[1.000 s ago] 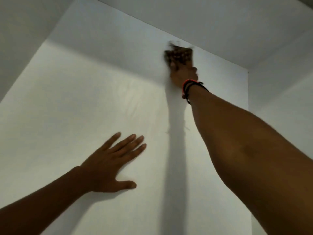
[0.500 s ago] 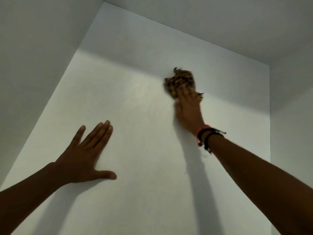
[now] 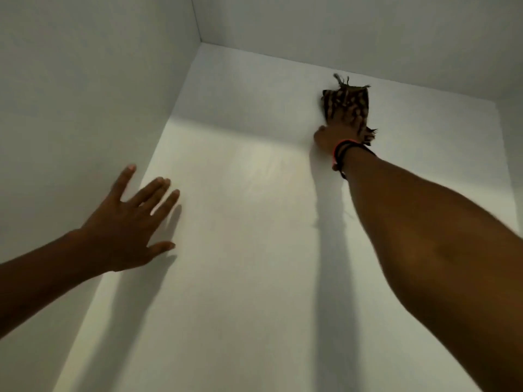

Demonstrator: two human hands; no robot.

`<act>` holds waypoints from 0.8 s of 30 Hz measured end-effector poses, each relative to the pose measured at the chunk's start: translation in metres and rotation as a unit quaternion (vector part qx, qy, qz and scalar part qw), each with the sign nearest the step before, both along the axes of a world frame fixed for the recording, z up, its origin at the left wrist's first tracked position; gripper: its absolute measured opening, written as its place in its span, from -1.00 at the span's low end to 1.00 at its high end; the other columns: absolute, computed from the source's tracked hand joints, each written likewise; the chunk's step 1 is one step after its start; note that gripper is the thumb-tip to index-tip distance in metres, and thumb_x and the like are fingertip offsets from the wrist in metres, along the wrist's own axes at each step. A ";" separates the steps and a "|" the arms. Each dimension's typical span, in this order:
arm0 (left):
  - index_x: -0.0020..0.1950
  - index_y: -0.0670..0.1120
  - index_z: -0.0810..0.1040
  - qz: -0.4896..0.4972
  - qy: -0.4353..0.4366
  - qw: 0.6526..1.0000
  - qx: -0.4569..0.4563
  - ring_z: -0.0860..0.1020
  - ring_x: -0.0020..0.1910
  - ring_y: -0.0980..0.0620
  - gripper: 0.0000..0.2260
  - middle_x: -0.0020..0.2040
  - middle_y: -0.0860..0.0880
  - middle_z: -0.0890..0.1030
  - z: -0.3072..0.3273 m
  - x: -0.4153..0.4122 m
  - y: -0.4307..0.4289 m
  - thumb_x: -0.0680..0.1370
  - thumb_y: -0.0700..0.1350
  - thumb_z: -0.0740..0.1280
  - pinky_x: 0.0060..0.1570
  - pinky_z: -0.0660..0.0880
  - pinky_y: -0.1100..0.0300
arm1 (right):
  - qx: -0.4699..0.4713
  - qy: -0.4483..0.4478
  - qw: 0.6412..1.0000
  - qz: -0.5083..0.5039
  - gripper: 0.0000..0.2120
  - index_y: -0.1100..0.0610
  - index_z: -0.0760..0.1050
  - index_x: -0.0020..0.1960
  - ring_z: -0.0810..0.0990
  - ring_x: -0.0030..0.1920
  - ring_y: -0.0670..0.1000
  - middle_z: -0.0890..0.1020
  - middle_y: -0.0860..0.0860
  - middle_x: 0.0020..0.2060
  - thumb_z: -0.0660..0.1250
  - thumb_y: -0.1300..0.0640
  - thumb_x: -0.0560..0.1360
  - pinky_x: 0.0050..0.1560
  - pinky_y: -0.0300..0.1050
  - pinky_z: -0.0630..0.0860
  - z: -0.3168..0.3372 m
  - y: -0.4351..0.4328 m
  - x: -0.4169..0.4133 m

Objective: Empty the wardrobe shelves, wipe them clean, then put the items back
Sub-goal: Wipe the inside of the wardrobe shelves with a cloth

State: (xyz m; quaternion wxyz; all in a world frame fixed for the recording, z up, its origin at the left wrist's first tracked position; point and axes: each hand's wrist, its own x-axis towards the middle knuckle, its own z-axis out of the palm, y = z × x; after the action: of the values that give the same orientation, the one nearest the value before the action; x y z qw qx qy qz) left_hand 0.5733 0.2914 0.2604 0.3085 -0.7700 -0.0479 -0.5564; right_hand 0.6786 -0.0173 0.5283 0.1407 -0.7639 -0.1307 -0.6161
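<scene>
The white wardrobe shelf (image 3: 240, 278) is bare and lit in its middle. A brown patterned cloth (image 3: 346, 99) with frayed edges lies on it far in, close to the back wall. My right hand (image 3: 336, 132) presses down on the cloth with its fingers laid flat over it; cloth shows beyond the fingertips and beside the wrist. Red and black bands sit on that wrist. My left hand (image 3: 127, 222) rests palm down on the shelf at the left, fingers straight and spread, holding nothing.
The compartment's left wall (image 3: 85, 80) stands right beside my left hand. The back wall (image 3: 368, 38) runs just beyond the cloth, and the right wall (image 3: 513, 165) closes the far right. My arms cast long shadows on the shelf.
My right hand slid the cloth back from the rear edge, then pushed it deeper again. My left hand stayed flat on the shelf and spread its fingers. The view shifted right.
</scene>
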 end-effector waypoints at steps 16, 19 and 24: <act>0.48 -0.42 -0.23 0.380 0.122 0.917 0.018 -0.26 0.51 -0.36 -0.13 0.50 -0.42 -0.24 -0.003 -0.043 0.040 0.59 0.29 0.01 0.27 -0.43 -0.47 | -0.444 -0.067 0.894 0.009 -0.50 -0.02 0.34 0.48 0.21 0.51 0.11 0.30 0.03 0.50 -0.01 -0.10 0.59 0.50 0.11 0.02 -0.082 0.194 -0.011; 0.49 -0.40 -0.21 0.381 0.128 0.916 0.010 -0.27 0.52 -0.35 -0.15 0.52 -0.40 -0.23 -0.005 -0.042 0.035 0.60 0.27 0.03 0.27 -0.44 -0.46 | -0.206 -0.109 0.972 0.032 -0.56 -0.10 0.30 0.48 0.18 0.52 0.06 0.28 -0.05 0.51 0.10 0.07 0.61 0.45 0.12 -0.04 -0.075 0.189 -0.015; 0.53 -0.35 -0.17 0.370 0.141 0.918 0.008 -0.29 0.51 -0.34 -0.19 0.52 -0.38 -0.23 -0.004 -0.044 0.032 0.61 0.25 0.03 0.27 -0.43 -0.47 | 0.022 0.039 0.998 0.035 -0.43 0.08 -0.07 0.60 -0.11 0.55 0.27 -0.07 0.15 0.58 0.01 0.09 0.63 0.47 0.30 -0.21 -0.037 0.184 -0.031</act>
State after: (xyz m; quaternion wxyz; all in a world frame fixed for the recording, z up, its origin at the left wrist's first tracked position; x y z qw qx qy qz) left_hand 0.5295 0.3233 0.2560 0.5018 -0.7653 -0.2813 -0.2888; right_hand 0.6477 0.1668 0.4909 0.1844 -0.7788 -0.1383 -0.5835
